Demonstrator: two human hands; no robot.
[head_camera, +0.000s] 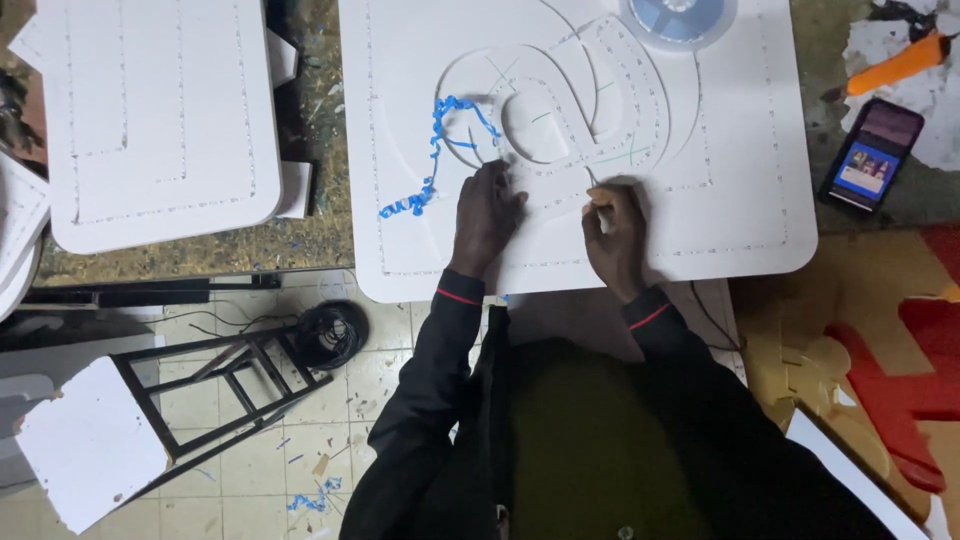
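A big white foam board (700, 215) lies flat on the worktop (300, 240), right in front of the person. Curvy shapes are cut into it, and rows of tiny holes run along the lines. It looks light and stiff, but soft on top, so it would likely dent or snap if pushed hard. Holding it flat by its edges seems the safest way.

The left hand (485, 212) rests on the board with its fingers (505, 190) bunched together at the cut shape, next to a curly blue strip (440, 150). The strip looks thin and floppy, and easy to tear. I cannot tell if the fingers are pinching it. The right hand (612, 232) pinches something small and tan (598, 197); it is too small to name.

A clear round spool (680, 18) sits at the top edge of the board. A phone (870, 155) and an orange tool (900, 65) lie to the right, well apart. Another white board (160, 110) lies to the left. A black stool (225, 385) stands on the floor below.
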